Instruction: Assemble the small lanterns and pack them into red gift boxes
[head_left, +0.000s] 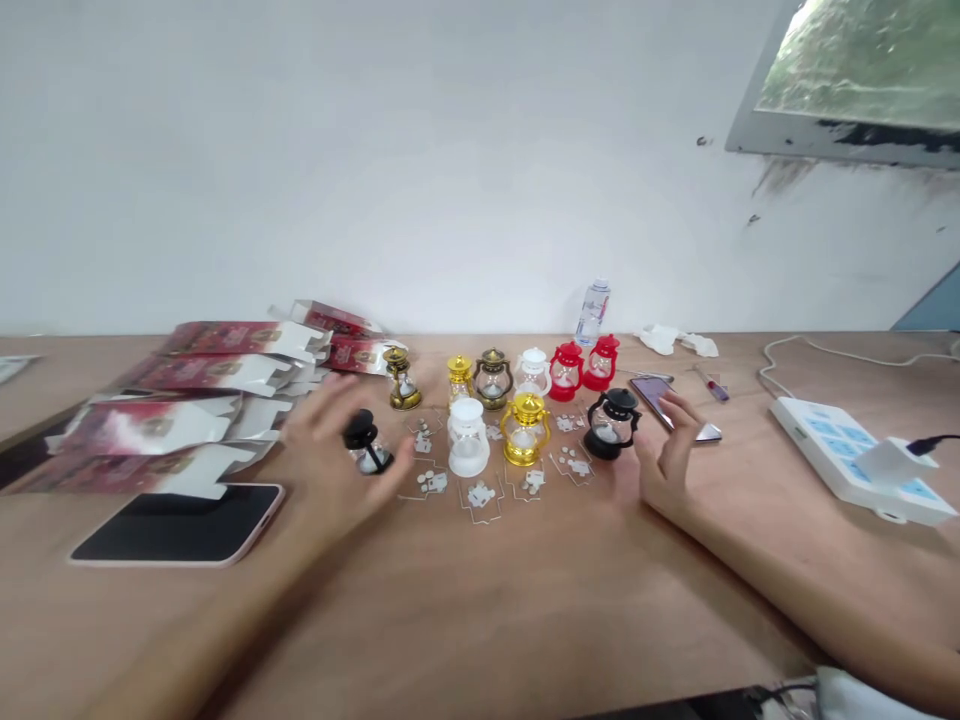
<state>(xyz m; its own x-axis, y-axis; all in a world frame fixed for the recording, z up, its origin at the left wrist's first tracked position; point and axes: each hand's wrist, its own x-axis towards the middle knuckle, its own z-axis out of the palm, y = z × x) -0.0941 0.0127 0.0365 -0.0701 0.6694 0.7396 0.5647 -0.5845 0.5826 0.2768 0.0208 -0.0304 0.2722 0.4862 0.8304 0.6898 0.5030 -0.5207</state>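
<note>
Counted ten lanterns [467,440], two black — one near the left hand [334,450], one near the right hand [666,460]; both hands spread wide.

My left hand [330,450], motion-blurred, partly over a small black lantern [363,438]; white power strip [825,440] cut by right edge; red-and-white printed cardboard boxes [165,425], lettering too blurred to read.
</note>
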